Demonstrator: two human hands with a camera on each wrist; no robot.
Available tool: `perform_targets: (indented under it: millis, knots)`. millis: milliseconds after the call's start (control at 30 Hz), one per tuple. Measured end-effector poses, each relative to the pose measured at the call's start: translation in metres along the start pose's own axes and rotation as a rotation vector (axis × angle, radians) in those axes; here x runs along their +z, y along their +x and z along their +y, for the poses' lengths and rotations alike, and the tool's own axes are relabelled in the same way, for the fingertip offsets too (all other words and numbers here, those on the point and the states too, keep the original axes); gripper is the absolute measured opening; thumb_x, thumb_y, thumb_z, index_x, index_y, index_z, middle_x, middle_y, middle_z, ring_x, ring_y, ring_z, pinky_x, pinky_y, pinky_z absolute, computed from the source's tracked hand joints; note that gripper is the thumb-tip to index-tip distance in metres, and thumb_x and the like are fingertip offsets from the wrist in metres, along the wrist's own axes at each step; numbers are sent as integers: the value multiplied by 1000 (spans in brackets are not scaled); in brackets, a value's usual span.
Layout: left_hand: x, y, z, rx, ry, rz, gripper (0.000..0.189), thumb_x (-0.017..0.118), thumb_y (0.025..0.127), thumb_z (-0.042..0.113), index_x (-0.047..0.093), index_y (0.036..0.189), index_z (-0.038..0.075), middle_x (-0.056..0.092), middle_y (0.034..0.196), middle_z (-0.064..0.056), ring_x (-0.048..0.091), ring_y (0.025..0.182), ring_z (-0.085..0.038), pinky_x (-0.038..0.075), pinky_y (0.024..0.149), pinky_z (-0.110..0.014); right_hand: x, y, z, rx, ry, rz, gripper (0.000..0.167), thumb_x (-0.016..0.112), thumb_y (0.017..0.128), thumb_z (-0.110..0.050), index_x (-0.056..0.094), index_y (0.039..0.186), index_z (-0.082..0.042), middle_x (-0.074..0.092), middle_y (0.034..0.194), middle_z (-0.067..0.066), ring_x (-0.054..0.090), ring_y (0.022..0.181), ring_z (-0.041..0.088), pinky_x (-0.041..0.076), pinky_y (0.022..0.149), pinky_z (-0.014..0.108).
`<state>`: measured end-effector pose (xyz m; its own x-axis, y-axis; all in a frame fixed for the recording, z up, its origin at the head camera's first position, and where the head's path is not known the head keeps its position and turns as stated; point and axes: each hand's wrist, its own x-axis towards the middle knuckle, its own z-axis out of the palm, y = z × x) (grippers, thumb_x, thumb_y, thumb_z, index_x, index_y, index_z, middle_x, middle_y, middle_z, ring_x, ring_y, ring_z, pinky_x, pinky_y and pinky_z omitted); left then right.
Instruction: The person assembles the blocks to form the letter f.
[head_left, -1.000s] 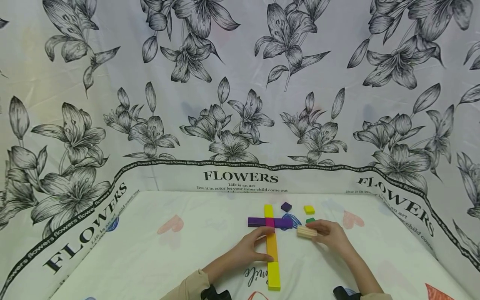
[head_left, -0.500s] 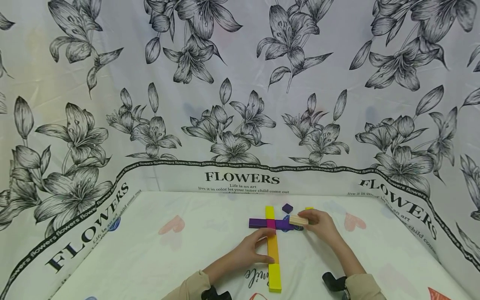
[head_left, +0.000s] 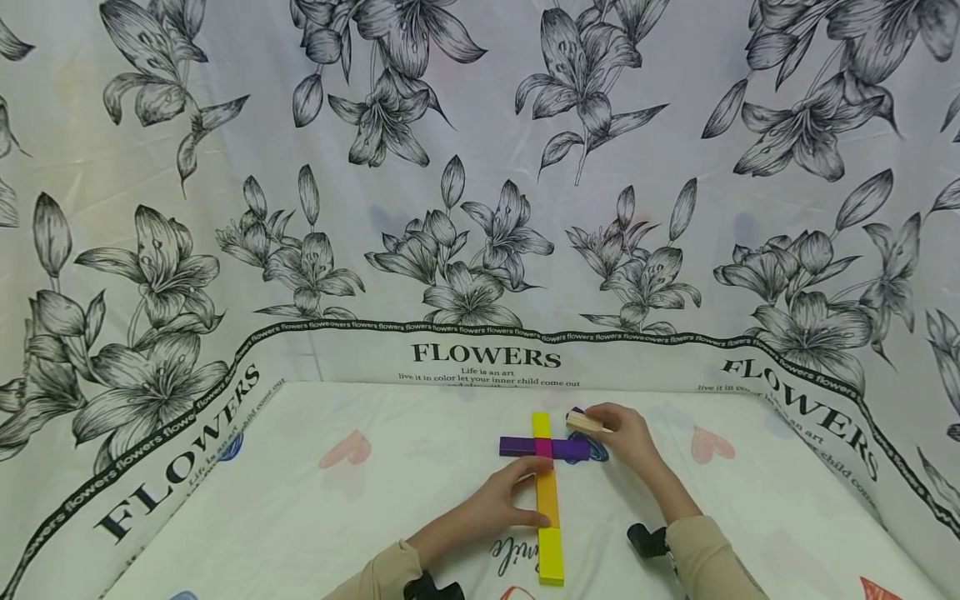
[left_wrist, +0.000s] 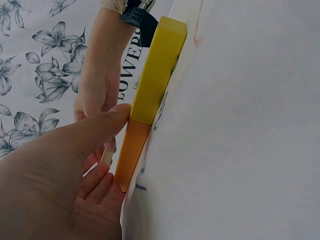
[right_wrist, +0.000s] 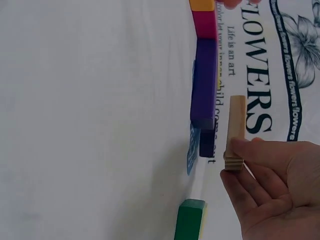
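In the head view, a cross of coloured blocks lies on the cloth: a yellow block at the far end, a pink one at the crossing, purple blocks on both sides, then an orange block and a near yellow block. My left hand rests along the left side of the row, thumb at the orange-yellow joint, fingertips by the pink block. My right hand pinches a plain wooden block with a striped end. It overlaps a small purple block beyond the right arm.
A green block stands on the white cloth right of the cross, with a yellow sliver behind it in the right wrist view. Flower-printed fabric hangs behind the table. Black wrist cameras sit at both sleeves.
My right hand has carried the wooden block left and farther back, from near the green block to the small purple block. The left hand and the cross stay in place.
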<state>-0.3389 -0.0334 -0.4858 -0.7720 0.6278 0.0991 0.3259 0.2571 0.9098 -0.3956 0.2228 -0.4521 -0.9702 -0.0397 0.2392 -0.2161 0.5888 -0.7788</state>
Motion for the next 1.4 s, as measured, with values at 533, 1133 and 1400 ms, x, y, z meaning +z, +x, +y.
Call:
perform_targets:
  millis: [533,1133,1400]
  knots:
    - [0,-1,-3,23,0,-11,76,80,81,22,41,146,19,44,150,1,40,140,-11,32,119,-30,30,28,-8,21,-38,59,31,70,84,5,67,114,1,68,120,20,63,113,35,54,98,46]
    - [-1,0,-1,38,11,-13,75,79,81,22,41,145,15,46,149,-3,41,140,-16,33,120,-30,50,38,-13,-1,-86,91,31,68,84,7,67,115,3,69,117,20,65,109,33,56,95,45]
    - [-1,1,0,21,14,-7,75,80,80,24,42,144,18,46,149,0,41,140,-13,33,120,-30,51,42,-12,12,-112,68,35,69,84,4,65,119,2,69,117,20,64,97,27,57,91,43]
